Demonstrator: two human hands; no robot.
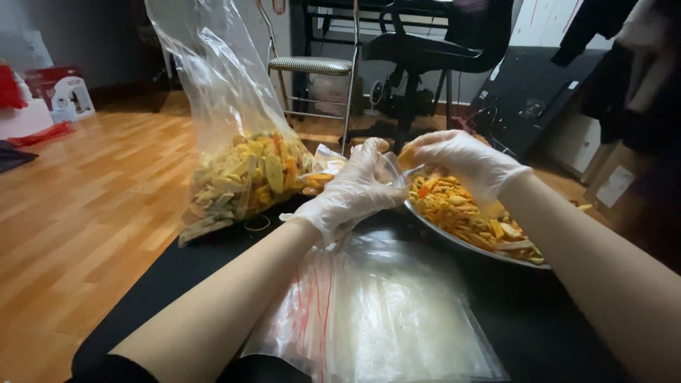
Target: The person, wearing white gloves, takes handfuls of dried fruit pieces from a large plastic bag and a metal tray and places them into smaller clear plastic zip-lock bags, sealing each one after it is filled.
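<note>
I am looking down through the head camera at two gloved hands working over a black table [177, 273].

Far to the left of the hands, wooden floor [78, 206] is stretching away, with red and white boxes [60, 92] at its far edge. Just left of the left hand, a tall clear bag [237, 163] is standing upright, its lower part full of yellow and orange dried chips, its empty top rising straight up.

My left hand [358, 188] is closing around the mouth of a small clear pouch [389, 170], fingers pinching its rim and holding it open towards the right. My right hand [464, 162] is sitting just beside it, almost touching, fingers curling shut on a small pinch of chips [409, 154] right at the pouch opening. The pouch is lying between the two hands, its opening facing the right hand, so the right hand is the one nearer the opening.

Below and to the right of the right hand, a metal bowl [454, 241] is holding a heap of the same chips. Nearer to me, under both forearms, a stack of flat empty zip pouches [383, 312] with red seal lines is lying on the table. Behind the hands, a chair [312, 67] is standing on the floor.
</note>
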